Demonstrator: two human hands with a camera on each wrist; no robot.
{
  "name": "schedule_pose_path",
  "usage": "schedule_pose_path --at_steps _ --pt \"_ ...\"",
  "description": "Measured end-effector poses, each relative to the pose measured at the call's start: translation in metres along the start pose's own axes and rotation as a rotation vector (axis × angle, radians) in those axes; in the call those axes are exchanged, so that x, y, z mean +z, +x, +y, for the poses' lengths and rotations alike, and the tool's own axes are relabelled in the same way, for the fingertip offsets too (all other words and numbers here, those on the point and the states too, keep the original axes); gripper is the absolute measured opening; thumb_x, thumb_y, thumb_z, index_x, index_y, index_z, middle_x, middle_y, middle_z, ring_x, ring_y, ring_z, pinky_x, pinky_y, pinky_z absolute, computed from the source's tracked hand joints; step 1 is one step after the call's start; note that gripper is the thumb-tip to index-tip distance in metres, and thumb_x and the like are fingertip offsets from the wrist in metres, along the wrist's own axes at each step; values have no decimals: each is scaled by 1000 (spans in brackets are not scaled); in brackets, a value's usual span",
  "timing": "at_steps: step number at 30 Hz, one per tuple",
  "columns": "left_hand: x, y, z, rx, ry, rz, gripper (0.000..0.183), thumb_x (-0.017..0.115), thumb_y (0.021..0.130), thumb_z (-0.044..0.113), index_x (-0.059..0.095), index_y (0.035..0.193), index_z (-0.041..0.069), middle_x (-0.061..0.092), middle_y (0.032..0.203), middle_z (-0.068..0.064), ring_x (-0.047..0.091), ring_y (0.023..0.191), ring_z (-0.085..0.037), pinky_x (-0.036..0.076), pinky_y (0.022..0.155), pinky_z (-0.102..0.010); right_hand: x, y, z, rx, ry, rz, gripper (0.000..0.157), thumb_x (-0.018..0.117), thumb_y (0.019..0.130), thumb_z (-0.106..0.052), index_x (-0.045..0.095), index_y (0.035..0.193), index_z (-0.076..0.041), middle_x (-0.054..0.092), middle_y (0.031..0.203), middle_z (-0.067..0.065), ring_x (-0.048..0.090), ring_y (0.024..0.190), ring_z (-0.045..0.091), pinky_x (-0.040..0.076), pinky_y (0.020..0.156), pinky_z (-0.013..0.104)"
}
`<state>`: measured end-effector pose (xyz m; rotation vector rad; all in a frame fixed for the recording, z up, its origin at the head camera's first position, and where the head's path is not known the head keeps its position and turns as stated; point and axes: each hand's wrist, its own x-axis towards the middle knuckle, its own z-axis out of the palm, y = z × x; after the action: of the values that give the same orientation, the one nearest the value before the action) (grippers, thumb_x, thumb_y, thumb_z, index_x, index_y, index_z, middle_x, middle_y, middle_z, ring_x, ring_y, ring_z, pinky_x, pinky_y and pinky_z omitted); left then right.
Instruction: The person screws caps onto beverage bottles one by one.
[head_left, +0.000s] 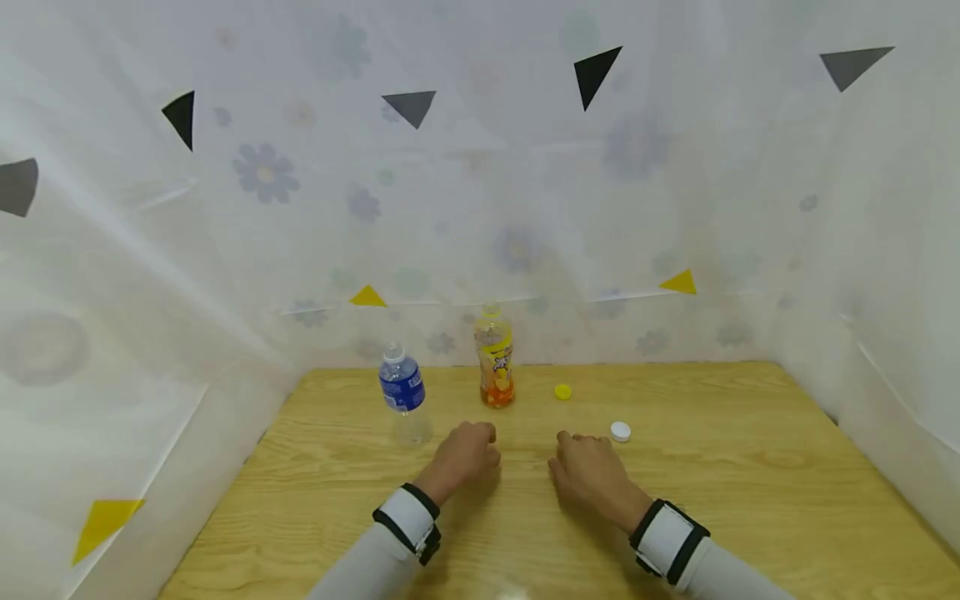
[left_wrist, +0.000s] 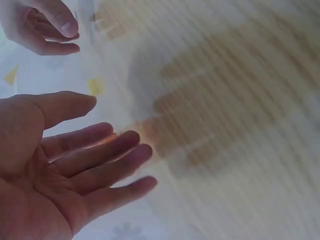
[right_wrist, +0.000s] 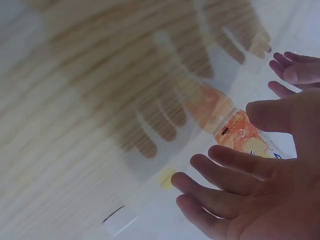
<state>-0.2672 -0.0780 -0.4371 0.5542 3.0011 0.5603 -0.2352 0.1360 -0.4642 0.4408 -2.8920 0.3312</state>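
Both hands are held low over the wooden table, palms toward it, holding nothing. My left hand [head_left: 462, 458] is nearest the clear bottle with a blue label [head_left: 402, 390], just right of its base. In the left wrist view its fingers [left_wrist: 107, 167] are loosely extended and spread. The right hand [head_left: 588, 473] is close to a white bottle cap [head_left: 620, 431], its fingers [right_wrist: 215, 195] relaxed in the right wrist view. Behind and between the hands stands an upright bottle [head_left: 495, 367] with orange drink in its lower part. A yellow cap [head_left: 562, 392] lies right of that bottle.
The wooden table [head_left: 712, 467] has a glossy surface that mirrors the hands. White flower-patterned sheeting [head_left: 480, 192] hangs behind it and along both sides, with black, grey and yellow triangles on it. Both wrists wear white bands with black edges.
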Motion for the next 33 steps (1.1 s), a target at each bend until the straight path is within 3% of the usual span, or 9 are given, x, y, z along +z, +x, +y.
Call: schedule_pose_path --at_steps 3,6,11,15,18,21,26,28,33 --pt "-6 4 0 39 17 34 17 72 92 13 72 103 1 74 92 -11 67 75 -21 55 63 -34 2 1 2 -29 -15 54 20 73 92 -19 64 95 -1 64 71 11 63 64 26 51 66 48" --pt "-22 7 3 66 -5 117 15 70 94 14 72 104 3 73 82 -8 63 64 -15 49 54 -29 2 3 4 -50 -21 103 17 72 91 -17 63 91 -3 62 71 11 63 66 27 49 65 46" --pt "-68 8 7 93 -101 420 10 69 94 13 70 100 5 69 74 -5 55 54 -11 42 47 -24 0 6 6 -45 -17 118 22 70 93 -18 67 103 1 69 87 16 67 78 32 51 71 48" --pt "-107 4 1 66 -193 687 15 70 94 17 70 103 5 69 89 -12 62 72 -23 51 63 -35 -3 6 7 -40 -16 118 28 71 93 -20 67 108 3 70 95 19 69 86 35 52 78 51" --pt "-129 -4 -11 -16 -310 781 31 71 94 22 65 117 2 63 110 -19 59 99 -34 50 84 -47 -2 7 9 -34 -15 118 30 72 93 -20 66 110 4 71 97 20 69 88 36 52 81 52" --pt "-143 -15 -30 -137 -467 751 56 72 94 32 52 137 3 49 135 -23 48 124 -38 44 101 -55 -1 6 10 -24 -7 110 31 71 94 -20 66 112 5 70 98 21 69 91 37 52 83 53" --pt "-137 -28 -67 -320 -616 550 90 68 93 53 22 159 13 18 161 -25 26 148 -44 34 112 -64 2 3 10 -21 -9 115 32 72 94 -22 67 112 4 70 98 20 69 89 37 52 83 53" --pt "-127 -30 -78 -347 -641 459 97 67 93 54 10 162 18 8 164 -26 19 151 -46 31 113 -67 2 3 11 -25 -18 125 33 72 94 -23 67 112 4 70 99 20 69 89 37 52 83 53" --pt "-96 -28 -96 -323 -780 300 110 74 92 42 -10 162 26 2 165 -27 9 153 -49 30 113 -68 2 4 12 -27 -21 123 33 70 96 -24 66 113 4 70 101 21 69 91 37 52 84 53"
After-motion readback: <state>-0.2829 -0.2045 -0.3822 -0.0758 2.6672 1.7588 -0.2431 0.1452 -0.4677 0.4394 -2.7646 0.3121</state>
